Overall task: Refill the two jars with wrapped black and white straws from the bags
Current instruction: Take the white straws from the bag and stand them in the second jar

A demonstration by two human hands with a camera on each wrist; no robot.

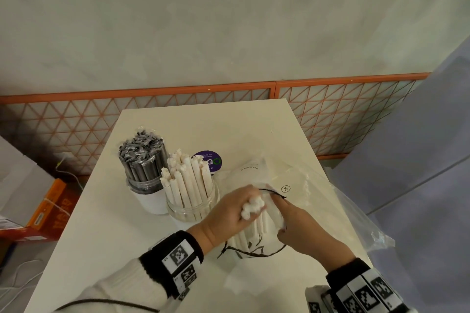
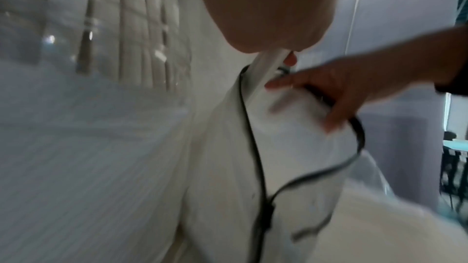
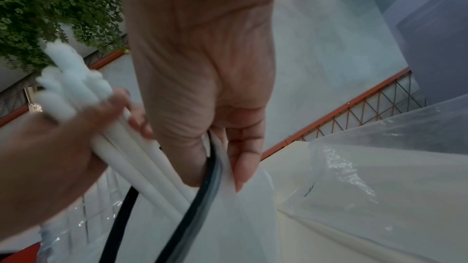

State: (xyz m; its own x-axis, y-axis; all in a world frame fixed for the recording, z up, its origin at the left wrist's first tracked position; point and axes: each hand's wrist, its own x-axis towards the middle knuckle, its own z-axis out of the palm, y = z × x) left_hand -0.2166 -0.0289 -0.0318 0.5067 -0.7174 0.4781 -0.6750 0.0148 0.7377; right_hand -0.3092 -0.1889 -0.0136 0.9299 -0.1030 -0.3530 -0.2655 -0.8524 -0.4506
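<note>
Left hand (image 1: 229, 213): curls round a bundle of white paper-wrapped straws (image 1: 251, 207), their lower ends inside the bag.
Right hand (image 1: 300, 226): pinches the rim of the clear plastic bag (image 1: 318, 185) and a black cord (image 3: 205, 183) at its mouth.
White straw jar (image 1: 193, 207): clear, on the white desk (image 1: 254, 124), just left of the hands, holding upright white straws.
Black straw jar (image 1: 147, 193): beside it, farther left, packed with black wrapped straws.
</note>
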